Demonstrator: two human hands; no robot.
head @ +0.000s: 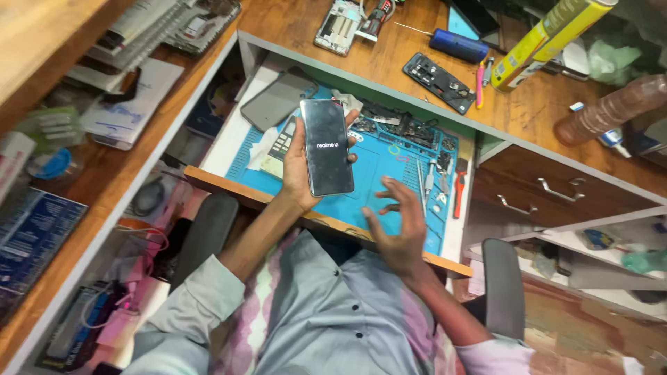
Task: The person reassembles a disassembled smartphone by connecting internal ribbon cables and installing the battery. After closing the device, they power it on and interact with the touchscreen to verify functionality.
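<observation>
Setting: a cluttered repair corner seen from above, with a wooden worktop (417, 62) ahead and another running down the left side.
Pull-out tray: a shelf with a wooden front edge (229, 187) drawn out under the worktop, just over the person's lap.
Blue mat (375, 163): covers the tray, with small parts, tweezers and a red-handled tool (459, 187) along its right side.
Spray can (549, 38): yellow-green, lying tilted on the worktop at upper right, near a brown bottle (611, 107).
Grey cover (276, 101): a flat phone-shaped piece lying at the tray's far left corner.
Phone frames: one bare frame (337, 26) and one dark frame (440, 82) lying on the worktop, well apart.
Screwdriver (455, 45): blue handle, between the dark frame and the can.
Smartphone (326, 146): dark glossy screen showing a small white logo, held upright above the mat's left half.
Left hand (300, 167): clamped around the smartphone, thumb on its left edge, fingertips curling over the right edge.
Right hand (397, 222): holding nothing, fingers spread apart, hovering over the mat's near edge.
</observation>
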